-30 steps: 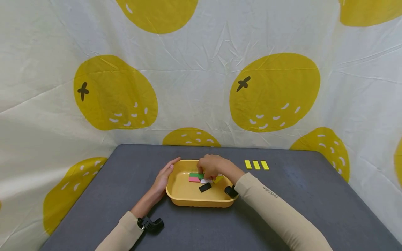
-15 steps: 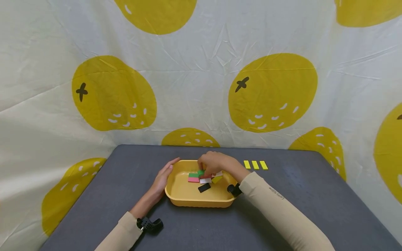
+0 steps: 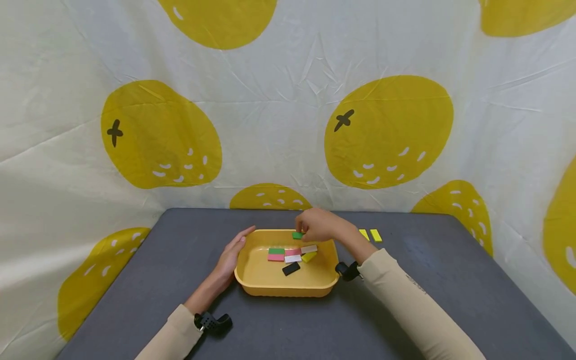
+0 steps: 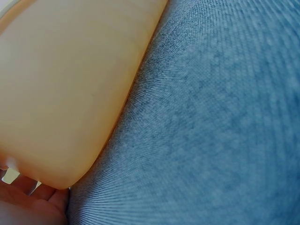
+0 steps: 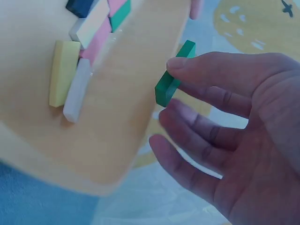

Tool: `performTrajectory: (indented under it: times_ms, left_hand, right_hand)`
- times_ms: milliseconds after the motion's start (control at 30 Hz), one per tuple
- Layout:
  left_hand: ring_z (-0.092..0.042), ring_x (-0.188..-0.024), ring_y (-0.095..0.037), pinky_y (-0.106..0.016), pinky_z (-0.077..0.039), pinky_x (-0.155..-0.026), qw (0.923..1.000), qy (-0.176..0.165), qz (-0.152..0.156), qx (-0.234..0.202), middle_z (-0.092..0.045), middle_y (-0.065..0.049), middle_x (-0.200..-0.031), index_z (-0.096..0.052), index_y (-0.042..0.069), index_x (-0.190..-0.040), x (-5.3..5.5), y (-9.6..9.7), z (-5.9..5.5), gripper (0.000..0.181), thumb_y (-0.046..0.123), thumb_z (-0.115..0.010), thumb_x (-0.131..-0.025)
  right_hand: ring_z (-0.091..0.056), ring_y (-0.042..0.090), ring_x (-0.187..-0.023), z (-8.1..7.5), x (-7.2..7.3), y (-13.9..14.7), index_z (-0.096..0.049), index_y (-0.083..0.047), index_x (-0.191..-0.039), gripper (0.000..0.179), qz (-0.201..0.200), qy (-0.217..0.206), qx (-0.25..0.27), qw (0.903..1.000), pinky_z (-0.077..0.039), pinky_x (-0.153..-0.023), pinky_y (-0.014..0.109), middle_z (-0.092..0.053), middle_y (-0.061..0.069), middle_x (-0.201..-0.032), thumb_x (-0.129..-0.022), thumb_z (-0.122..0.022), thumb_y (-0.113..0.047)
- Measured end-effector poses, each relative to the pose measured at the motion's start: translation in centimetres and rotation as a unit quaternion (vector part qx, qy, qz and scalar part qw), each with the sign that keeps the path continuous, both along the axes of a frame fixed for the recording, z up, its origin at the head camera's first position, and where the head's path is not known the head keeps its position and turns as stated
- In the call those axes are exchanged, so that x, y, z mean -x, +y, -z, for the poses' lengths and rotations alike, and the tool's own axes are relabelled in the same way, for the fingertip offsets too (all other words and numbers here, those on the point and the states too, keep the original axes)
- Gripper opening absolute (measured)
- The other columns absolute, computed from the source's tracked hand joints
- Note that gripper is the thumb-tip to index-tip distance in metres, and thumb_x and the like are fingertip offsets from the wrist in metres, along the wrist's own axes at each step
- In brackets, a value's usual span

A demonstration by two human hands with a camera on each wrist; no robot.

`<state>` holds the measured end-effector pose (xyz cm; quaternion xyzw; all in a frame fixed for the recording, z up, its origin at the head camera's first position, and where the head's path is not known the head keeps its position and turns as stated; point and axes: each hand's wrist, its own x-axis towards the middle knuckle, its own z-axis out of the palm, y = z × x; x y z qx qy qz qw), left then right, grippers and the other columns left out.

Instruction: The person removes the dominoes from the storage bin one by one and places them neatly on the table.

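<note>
My left hand (image 3: 230, 257) lies along the left wall of the yellow tray (image 3: 288, 291), its fingers straight against the outside. In the left wrist view a bit of that hand (image 4: 33, 204) shows at the tray's end. My right hand (image 3: 320, 225) pinches a green block (image 5: 174, 77) between thumb and fingers over the tray's far rim. Inside the tray lie another green block (image 3: 276, 251), a pink block (image 3: 276, 258) beside it, a second pink block (image 3: 292, 252), two white blocks, a yellow block (image 3: 309, 257) and a black block (image 3: 291, 269).
Yellow blocks (image 3: 376, 235) stand in a row on the grey table (image 3: 405, 280), right of the tray; my right forearm partly hides the row. A white cloth (image 3: 274, 125) with yellow fruit prints hangs behind the table.
The right hand has lifted the green block from among the others and moved it up and right to the far rim. The left hand stays on the tray's side.
</note>
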<state>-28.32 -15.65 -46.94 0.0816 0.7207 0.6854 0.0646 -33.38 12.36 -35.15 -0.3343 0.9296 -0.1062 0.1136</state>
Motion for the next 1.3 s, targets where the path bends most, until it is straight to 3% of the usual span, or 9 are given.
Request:
performTrajectory:
  times_ms: [267, 567, 800, 1033, 1300]
  left_hand:
    - [-0.03, -0.156, -0.034, -0.056, -0.026, -0.125, 1.0, 0.001, -0.004, 0.0, -0.031, -0.011, -0.169, -0.038, 0.013, -0.16, 0.0, 0.1, 0.0, 0.048, 0.026, -0.026, -0.115]
    - [-0.031, -0.156, -0.031, -0.055, -0.026, -0.126, 0.9999, -0.003, 0.0, -0.014, -0.032, -0.009, -0.169, -0.037, 0.012, -0.161, 0.1, 0.1, 0.2, 0.049, 0.026, -0.026, -0.115]
    - [-0.03, -0.157, -0.031, -0.055, -0.026, -0.126, 0.9999, -0.001, -0.001, -0.014, -0.032, -0.008, -0.169, -0.038, 0.014, -0.16, 0.0, 0.0, 0.3, 0.048, 0.026, -0.026, -0.115]
    - [-0.031, -0.156, -0.031, -0.055, -0.026, -0.126, 0.9999, 0.002, -0.004, -0.01, -0.032, -0.008, -0.169, -0.04, 0.015, -0.159, 0.0, 0.1, 0.3, 0.048, 0.026, -0.027, -0.115]
    - [-0.03, -0.157, -0.03, -0.054, -0.026, -0.126, 0.9999, 0.004, -0.003, -0.011, -0.032, -0.008, -0.169, -0.04, 0.015, -0.159, 0.1, 0.2, 0.4, 0.047, 0.026, -0.027, -0.115]
  right_hand:
    - [-0.064, 0.016, -0.088, -0.6, -0.4, 2.3, -0.076, -0.011, -0.1, 0.008, 0.031, 0.001, 0.033, 0.999, -0.057, -0.085, 0.036, -0.073, 0.0, -0.096, -0.092, -0.076, -0.014]
    - [-0.071, 0.019, -0.093, -0.1, -1.4, 5.7, -0.065, -0.013, -0.133, 0.038, 0.041, 0.014, 0.088, 0.9952, -0.059, -0.08, 0.038, -0.076, 0.004, -0.105, -0.096, -0.071, -0.019]
    - [-0.071, 0.016, -0.07, 0.8, -1.7, 8.3, -0.069, -0.012, -0.127, 0.03, 0.033, -0.006, 0.142, 0.9893, -0.055, -0.061, 0.028, -0.075, 0.014, -0.107, -0.097, -0.068, -0.011]
    - [-0.074, 0.024, -0.093, 1.7, -1.8, 10.4, -0.067, -0.011, -0.133, 0.043, 0.074, -0.011, 0.143, 0.9869, -0.06, -0.074, 0.035, -0.072, 0.016, -0.114, -0.091, -0.072, -0.006]
    - [-0.071, 0.023, -0.091, 2.8, -1.9, 13.0, -0.065, -0.009, -0.136, 0.048, 0.099, -0.014, 0.158, 0.9823, -0.058, -0.072, 0.035, -0.07, 0.018, -0.114, -0.088, -0.075, -0.008]
